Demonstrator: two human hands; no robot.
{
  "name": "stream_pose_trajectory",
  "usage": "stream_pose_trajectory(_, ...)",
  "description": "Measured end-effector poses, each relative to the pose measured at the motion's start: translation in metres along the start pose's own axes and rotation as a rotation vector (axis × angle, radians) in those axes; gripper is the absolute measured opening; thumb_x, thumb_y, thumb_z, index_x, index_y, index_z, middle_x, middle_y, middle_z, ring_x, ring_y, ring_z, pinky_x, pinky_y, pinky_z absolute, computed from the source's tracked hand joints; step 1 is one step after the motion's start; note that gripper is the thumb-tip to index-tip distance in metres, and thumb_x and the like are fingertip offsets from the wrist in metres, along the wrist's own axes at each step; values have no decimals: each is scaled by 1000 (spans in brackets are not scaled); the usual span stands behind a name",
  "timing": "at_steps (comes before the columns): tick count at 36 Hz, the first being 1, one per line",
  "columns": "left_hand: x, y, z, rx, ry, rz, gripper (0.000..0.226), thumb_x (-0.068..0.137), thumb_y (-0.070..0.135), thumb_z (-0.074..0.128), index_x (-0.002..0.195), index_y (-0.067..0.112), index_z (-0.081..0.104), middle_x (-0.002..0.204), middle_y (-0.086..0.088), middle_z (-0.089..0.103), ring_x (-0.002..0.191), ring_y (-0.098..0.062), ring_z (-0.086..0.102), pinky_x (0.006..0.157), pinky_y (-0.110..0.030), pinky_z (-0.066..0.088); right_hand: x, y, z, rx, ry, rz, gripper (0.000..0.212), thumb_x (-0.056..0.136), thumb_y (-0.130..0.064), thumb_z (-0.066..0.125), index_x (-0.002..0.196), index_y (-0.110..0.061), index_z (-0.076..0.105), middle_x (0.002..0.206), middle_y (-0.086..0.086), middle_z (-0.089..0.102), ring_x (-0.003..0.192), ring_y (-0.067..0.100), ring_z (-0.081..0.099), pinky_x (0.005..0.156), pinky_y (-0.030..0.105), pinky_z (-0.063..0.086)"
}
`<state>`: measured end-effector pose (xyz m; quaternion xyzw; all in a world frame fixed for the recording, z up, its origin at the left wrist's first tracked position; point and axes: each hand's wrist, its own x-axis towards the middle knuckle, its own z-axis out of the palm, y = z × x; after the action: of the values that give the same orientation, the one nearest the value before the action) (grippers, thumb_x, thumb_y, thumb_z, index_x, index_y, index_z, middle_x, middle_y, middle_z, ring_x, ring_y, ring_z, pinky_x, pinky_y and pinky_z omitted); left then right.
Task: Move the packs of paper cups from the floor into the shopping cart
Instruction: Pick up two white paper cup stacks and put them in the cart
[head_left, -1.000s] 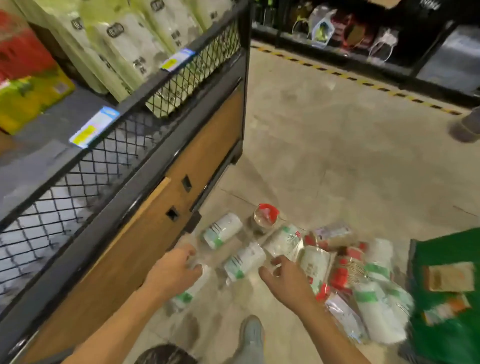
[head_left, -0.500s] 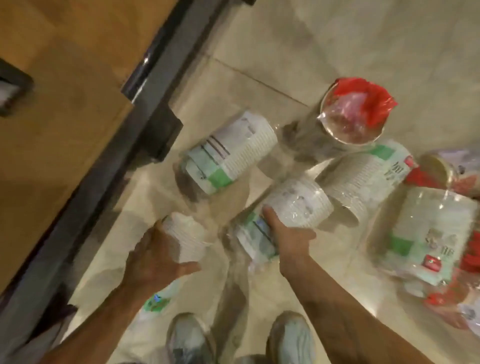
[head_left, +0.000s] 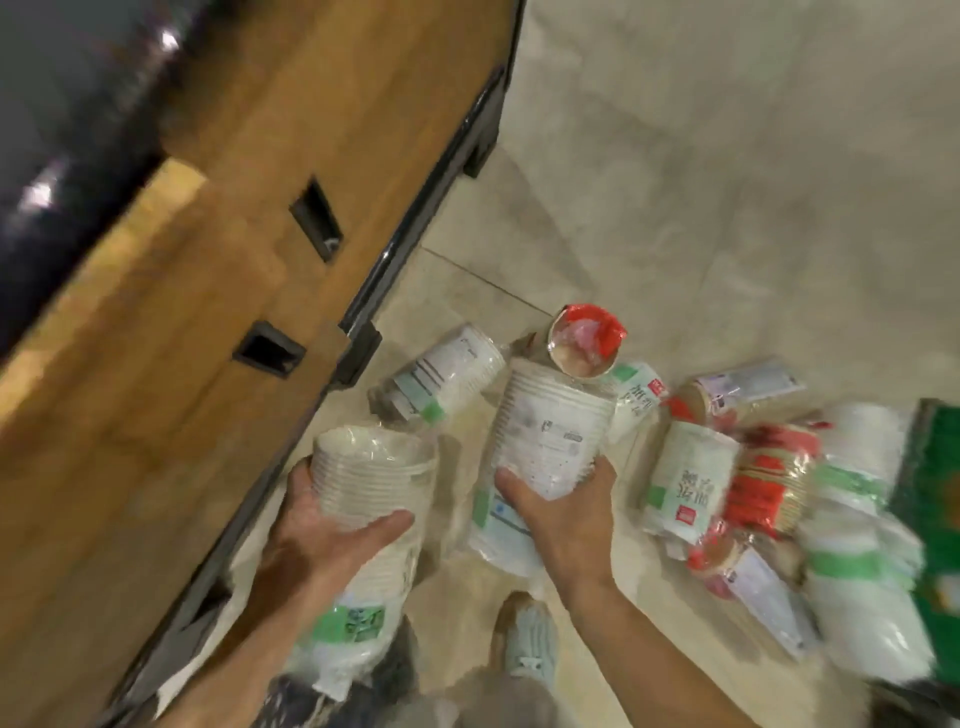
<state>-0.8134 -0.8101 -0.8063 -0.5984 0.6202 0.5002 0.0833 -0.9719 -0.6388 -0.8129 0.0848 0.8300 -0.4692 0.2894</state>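
The left hand (head_left: 322, 525) has its grip clamped round a tall pack of white paper cups (head_left: 374, 467), right beside the wooden stand (head_left: 234, 260). The right hand (head_left: 561, 514) has its grip clamped round a second pack (head_left: 550, 421), a little farther from the stand. Both packs look lifted off the floor (head_left: 727, 182), wide ends up, with loose plastic wrap hanging below.

More packs are left on the floor. One lying pack (head_left: 441, 374) is close to the stand's foot. A red-topped pack (head_left: 584, 340) sits just past it, and a big heap of packs (head_left: 769, 483) lies well away from the stand. Farthest from the stand, at the edge of the view, is a green thing (head_left: 935, 493). It may be the shopping cart, but I cannot tell.

To do this step well, I think the hands should hold the cups themselves, not just the slippery wrap. They should squeeze only softly, since paper cups squash. Keep each pack straight so no cups slide out. Lift them clear of the stand, carry them away from it to the cart, and set them down gently.
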Motion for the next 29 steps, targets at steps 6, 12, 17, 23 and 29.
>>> stream_pose_trajectory(6,-159,129,-97,-239,-57,56,107,48,50,95,135,25,38,125,3,59,111,-18,60,97,-41,49,-115,-155,-78,-1,-113,-183,85,55,-28,101,115,-51,44,117,-24,61,104,-16,60,82,8,51)
stream_pose_trajectory(12,-302,211,-198,-301,100,246,87,50,52,93,121,25,52,107,11,68,95,-4,66,77,-26,53,-231,-292,-151,-67,-166,-428,97,46,-51,97,127,-51,43,122,-24,59,114,-1,61,93,33,55)
stream_pose_trajectory(17,-406,244,-272,-471,283,293,55,66,10,90,103,21,50,93,9,68,76,1,62,58,-13,45,-299,-361,-182,-170,-225,-620,95,39,-65,95,119,-46,46,116,-15,66,107,12,67,87,45,57)
stream_pose_trajectory(23,-489,214,-344,-660,521,347,63,66,27,90,112,29,47,100,14,62,90,-9,63,69,-33,49,-364,-428,-165,-199,-481,-880,98,38,-44,94,126,-35,50,118,-12,66,107,7,66,91,38,57)
stream_pose_trajectory(29,-569,125,-386,-767,810,270,70,60,36,93,119,19,59,103,4,73,89,-12,73,63,-22,55,-452,-450,-105,-326,-832,-1037,98,46,-53,92,129,-39,41,123,-14,56,115,12,57,97,42,53)
